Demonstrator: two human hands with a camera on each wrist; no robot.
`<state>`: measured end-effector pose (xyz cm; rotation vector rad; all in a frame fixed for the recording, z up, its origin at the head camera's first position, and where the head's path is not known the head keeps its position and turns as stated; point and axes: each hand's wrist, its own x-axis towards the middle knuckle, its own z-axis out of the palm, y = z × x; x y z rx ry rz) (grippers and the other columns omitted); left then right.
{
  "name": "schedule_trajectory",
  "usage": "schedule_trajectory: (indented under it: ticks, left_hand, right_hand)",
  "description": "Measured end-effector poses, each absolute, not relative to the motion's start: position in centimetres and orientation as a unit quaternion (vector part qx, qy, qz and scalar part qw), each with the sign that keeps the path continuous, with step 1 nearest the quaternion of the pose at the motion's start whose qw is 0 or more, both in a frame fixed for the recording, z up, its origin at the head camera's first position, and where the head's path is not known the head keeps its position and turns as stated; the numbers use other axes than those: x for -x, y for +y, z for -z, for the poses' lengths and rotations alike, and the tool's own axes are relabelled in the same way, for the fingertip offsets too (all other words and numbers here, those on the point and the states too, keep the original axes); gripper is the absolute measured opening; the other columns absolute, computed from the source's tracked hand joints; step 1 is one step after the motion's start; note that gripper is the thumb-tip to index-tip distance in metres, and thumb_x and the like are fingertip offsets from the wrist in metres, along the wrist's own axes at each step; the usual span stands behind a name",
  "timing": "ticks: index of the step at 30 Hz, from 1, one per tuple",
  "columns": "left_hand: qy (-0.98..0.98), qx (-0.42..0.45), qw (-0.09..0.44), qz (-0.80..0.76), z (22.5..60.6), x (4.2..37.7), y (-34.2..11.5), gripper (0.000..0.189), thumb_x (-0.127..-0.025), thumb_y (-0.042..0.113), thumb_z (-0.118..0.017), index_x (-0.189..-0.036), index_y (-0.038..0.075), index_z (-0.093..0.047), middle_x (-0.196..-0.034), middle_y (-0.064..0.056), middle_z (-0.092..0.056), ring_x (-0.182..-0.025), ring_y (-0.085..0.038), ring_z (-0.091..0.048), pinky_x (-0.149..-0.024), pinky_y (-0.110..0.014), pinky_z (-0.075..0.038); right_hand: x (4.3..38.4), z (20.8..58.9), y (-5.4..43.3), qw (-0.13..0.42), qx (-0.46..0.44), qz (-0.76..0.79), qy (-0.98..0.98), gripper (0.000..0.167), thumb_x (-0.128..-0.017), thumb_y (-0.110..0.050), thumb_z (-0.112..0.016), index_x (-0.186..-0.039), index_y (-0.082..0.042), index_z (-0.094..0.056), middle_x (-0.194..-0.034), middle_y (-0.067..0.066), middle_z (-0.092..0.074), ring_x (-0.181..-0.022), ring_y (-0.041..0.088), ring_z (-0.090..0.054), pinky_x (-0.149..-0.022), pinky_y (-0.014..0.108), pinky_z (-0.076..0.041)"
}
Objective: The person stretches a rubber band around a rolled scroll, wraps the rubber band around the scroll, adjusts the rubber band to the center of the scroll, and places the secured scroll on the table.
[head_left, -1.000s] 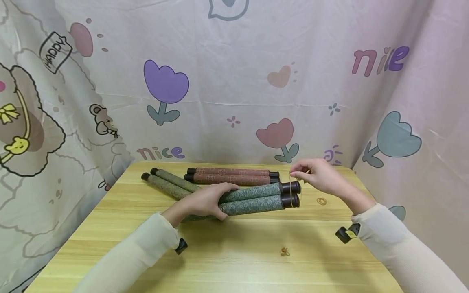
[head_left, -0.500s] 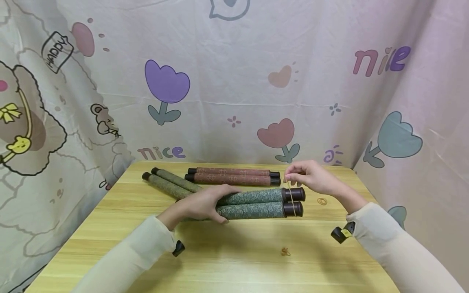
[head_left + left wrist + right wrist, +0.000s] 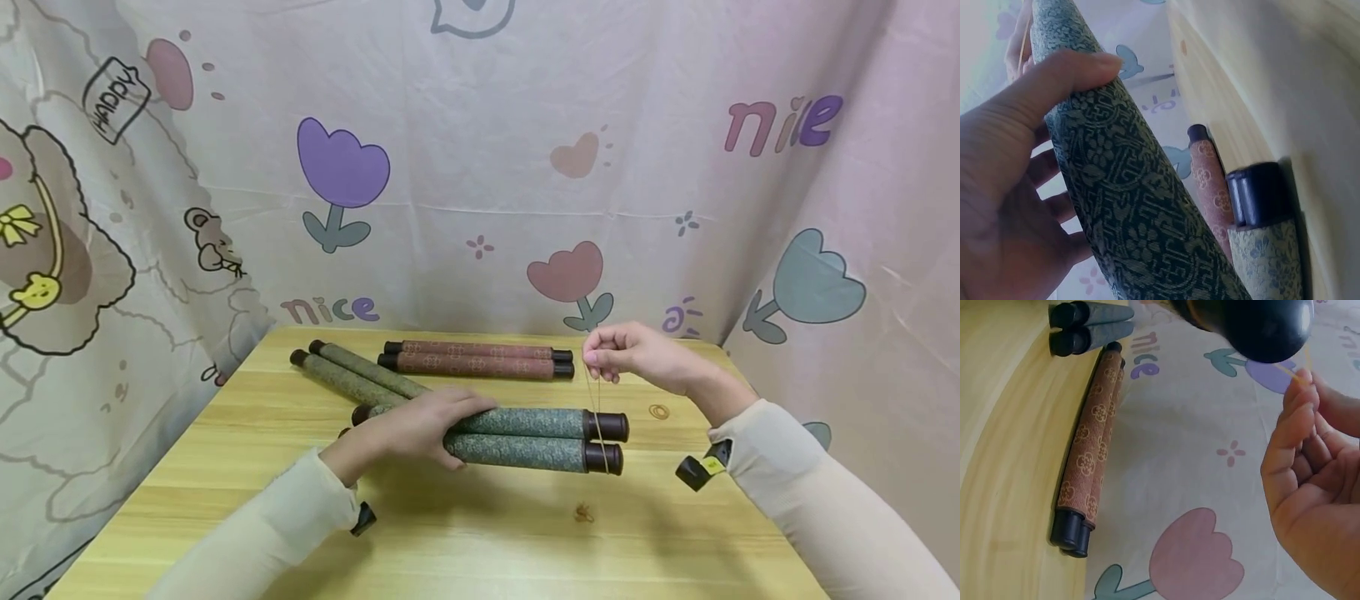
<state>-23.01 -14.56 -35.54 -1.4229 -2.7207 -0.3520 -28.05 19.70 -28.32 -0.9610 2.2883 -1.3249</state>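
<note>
My left hand [image 3: 427,423] grips a pair of blue-green patterned scrolls [image 3: 525,423], held side by side above the table. In the left wrist view the thumb lies across one scroll [image 3: 1129,181], with the other fingers behind it. A thin tan rubber band [image 3: 592,398] loops around the dark knobs [image 3: 606,427] at the pair's right end. Above those knobs, my right hand [image 3: 637,358] pinches the band between thumb and fingertips and draws it upward, stretched. The right wrist view shows the pinching fingers close beside a dark knob [image 3: 1269,328].
Behind the left hand, two olive-green scrolls [image 3: 352,379] lie slanted on the wooden table [image 3: 480,550]. Two red patterned scrolls [image 3: 465,365] lie along the back edge. Loose rubber bands [image 3: 659,412] are at the right, and a small clump of bands [image 3: 583,512] sits nearer the front.
The right end of the blue-green scrolls has dropped and come nearer. The right hand has shifted slightly left and stays high, so the rubber band is stretched longer.
</note>
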Motion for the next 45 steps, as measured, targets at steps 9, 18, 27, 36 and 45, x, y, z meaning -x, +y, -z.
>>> schedule_trajectory:
  ticks: [9,18,27,36,45]
  left_hand:
    - [-0.885,0.454,0.103,-0.015,36.7,21.2,-13.2,0.092,-0.073,0.044,-0.085,-0.147,0.011,-0.042,-0.138,-0.008,-0.051,-0.122,-0.031,-0.051,-0.098,-0.051,-0.045]
    - [-0.878,0.411,0.241,-0.052,37.7,20.5,-12.7,0.082,-0.074,0.038,-0.083,-0.143,0.015,-0.047,-0.13,-0.004,-0.055,-0.11,-0.032,-0.056,-0.081,-0.05,-0.051]
    - [-0.896,0.34,0.273,-0.077,37.8,20.6,-13.0,0.089,-0.071,0.041,-0.087,-0.146,0.015,-0.045,-0.134,-0.006,-0.054,-0.113,-0.033,-0.056,-0.082,-0.053,-0.052]
    - [-0.886,0.322,0.329,-0.051,38.2,20.7,-13.5,0.09,-0.067,0.038,-0.088,-0.144,0.011,-0.048,-0.131,-0.007,-0.057,-0.109,-0.034,-0.058,-0.081,-0.052,-0.052]
    - [-0.871,0.32,0.372,-0.008,38.7,20.6,-14.1,0.097,-0.065,0.039,-0.091,-0.146,0.008,-0.046,-0.13,-0.01,-0.058,-0.107,-0.035,-0.058,-0.08,-0.052,-0.052]
  right_hand:
    - [27.6,27.6,18.0,0.074,0.29,0.403,0.865,0.012,-0.098,-0.011,-0.058,-0.092,-0.002,-0.063,-0.073,0.005,-0.062,-0.063,0.017,-0.053,-0.058,0.027,-0.048]
    - [27.2,27.3,17.2,0.007,0.217,0.371,0.903,0.014,-0.097,-0.013,-0.059,-0.091,-0.003,-0.066,-0.071,0.008,-0.064,-0.062,0.02,-0.053,-0.055,0.027,-0.044]
    - [27.1,27.5,17.3,0.012,0.16,0.349,0.923,0.019,-0.097,-0.02,-0.06,-0.096,-0.003,-0.071,-0.07,0.004,-0.067,-0.078,0.022,-0.061,-0.076,0.036,-0.044]
    - [27.2,28.3,17.3,0.009,0.142,0.349,0.926,0.02,-0.097,-0.022,-0.06,-0.098,-0.005,-0.071,-0.063,0.002,-0.067,-0.079,0.023,-0.06,-0.071,0.035,-0.041]
    - [27.5,28.9,17.8,0.043,0.114,0.469,0.875,0.019,-0.098,-0.012,-0.055,-0.101,0.003,-0.067,-0.059,0.003,-0.062,-0.044,0.006,-0.038,-0.045,0.021,-0.029]
